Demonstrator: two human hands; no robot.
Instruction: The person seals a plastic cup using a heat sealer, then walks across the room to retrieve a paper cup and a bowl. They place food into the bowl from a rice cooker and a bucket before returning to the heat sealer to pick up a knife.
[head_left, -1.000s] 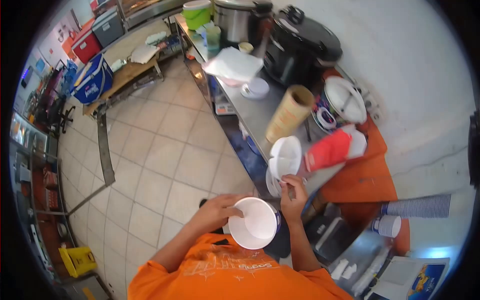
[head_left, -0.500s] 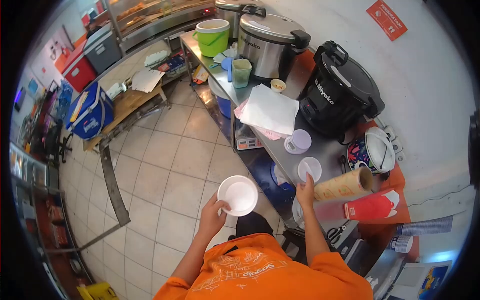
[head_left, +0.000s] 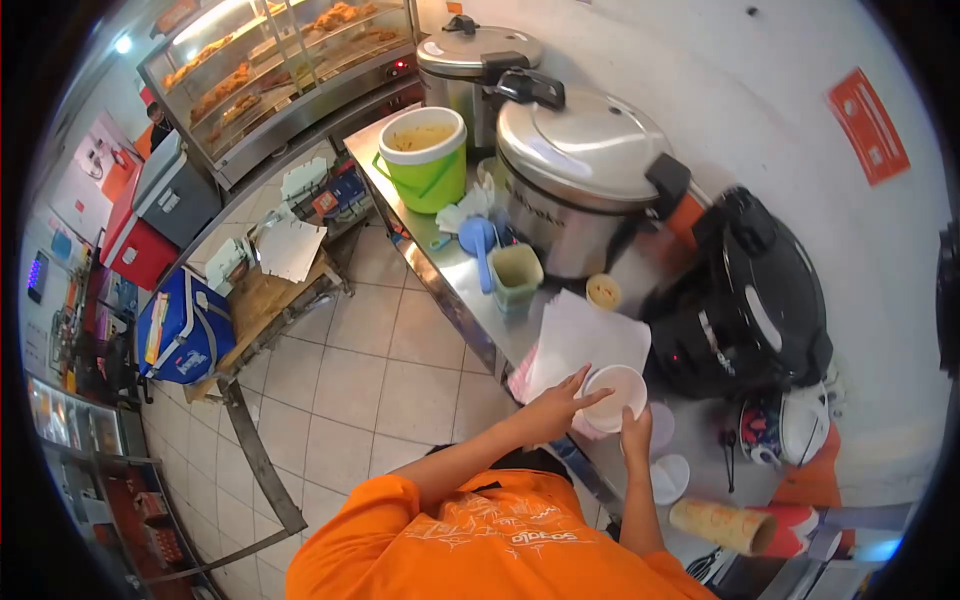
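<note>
A white bowl (head_left: 622, 381) hangs over the metal counter in front of the stacked white paper. My right hand (head_left: 635, 437) grips its lower right side, with the thumb up at the rim. My left hand (head_left: 550, 414) lies at the bowl's left side with its fingers spread, one reaching across the rim over the inside. Behind the bowl, white paper sheets (head_left: 592, 340) rest on a pink-patterned layer. Beside my right hand, a pale lilac kitchen scale (head_left: 661, 426) is partly hidden. A small clear round tub or lid (head_left: 670, 479) sits closer to me.
A steel rice cooker (head_left: 580, 170) and a black one (head_left: 740, 310) stand along the wall. A green bucket (head_left: 422, 170), a square container (head_left: 516, 278) with a blue scoop (head_left: 481, 245), and a small cup (head_left: 603, 291) share the counter (head_left: 455, 285). A film roll (head_left: 725, 527) lies nearer me.
Both hands have come together over the counter, and the bowl has moved right with them. My right hand has left the clear tub and now holds the bowl. The view has shifted.
</note>
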